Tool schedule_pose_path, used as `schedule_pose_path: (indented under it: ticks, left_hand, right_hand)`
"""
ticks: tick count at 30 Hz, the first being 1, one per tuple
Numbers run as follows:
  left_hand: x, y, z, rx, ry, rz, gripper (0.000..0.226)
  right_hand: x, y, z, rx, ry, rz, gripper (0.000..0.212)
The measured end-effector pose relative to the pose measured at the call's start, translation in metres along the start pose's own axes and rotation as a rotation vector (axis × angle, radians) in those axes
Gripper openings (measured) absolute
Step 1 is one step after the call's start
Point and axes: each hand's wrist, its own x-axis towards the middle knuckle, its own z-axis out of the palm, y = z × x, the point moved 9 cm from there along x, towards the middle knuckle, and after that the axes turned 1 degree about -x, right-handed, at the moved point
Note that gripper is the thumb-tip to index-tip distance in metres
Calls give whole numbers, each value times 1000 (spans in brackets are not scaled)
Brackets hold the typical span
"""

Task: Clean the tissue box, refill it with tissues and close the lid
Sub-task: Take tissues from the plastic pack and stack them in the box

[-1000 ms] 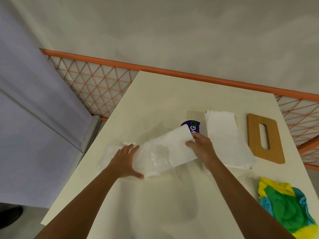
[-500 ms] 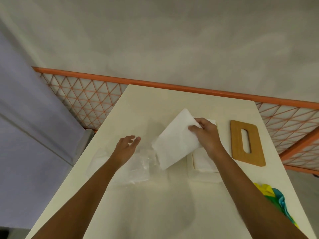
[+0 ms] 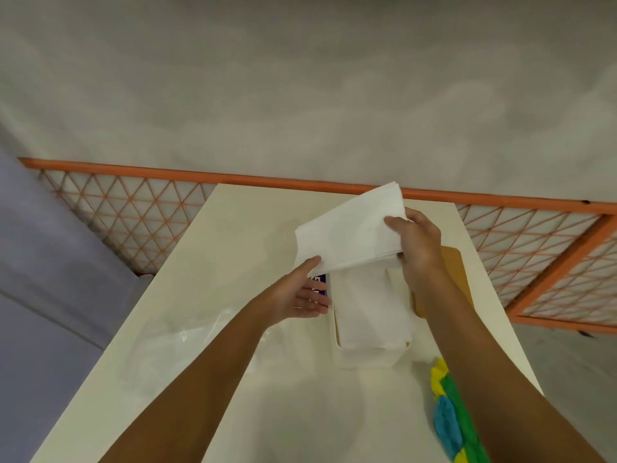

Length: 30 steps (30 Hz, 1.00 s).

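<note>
We're over the tissue box (image 3: 367, 357), open on the desk (image 3: 267, 412) with tissues (image 3: 370, 305) lying inside. Our right hand (image 3: 419, 248) has its fingers (image 3: 393, 222) clamped on a stack of tissues (image 3: 350, 235), tilted above the box's far end. Our left hand (image 3: 297, 297), just left of the box, fingers straight and apart, thumb touching the stack's lower edge. Wooden lid (image 3: 455, 269) right of the box, plastic wrapper (image 3: 187, 342) left of it, colourful cloth (image 3: 450, 419) near-right.
</note>
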Motion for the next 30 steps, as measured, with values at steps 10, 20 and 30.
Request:
schedule_pose_path:
  ticks: [10,20,30]
  left_hand:
    - [45,37,27,-656,61,239,38]
    - [63,54,42,-330,-79,205,33]
    - [76,32,42,80,50,193,40]
  right_hand:
    - [11,73,-22,4,-70,195,38]
    - [31,101,-26,-227,-292,300,62]
    - [51,93,-48,-586,-151,139,30]
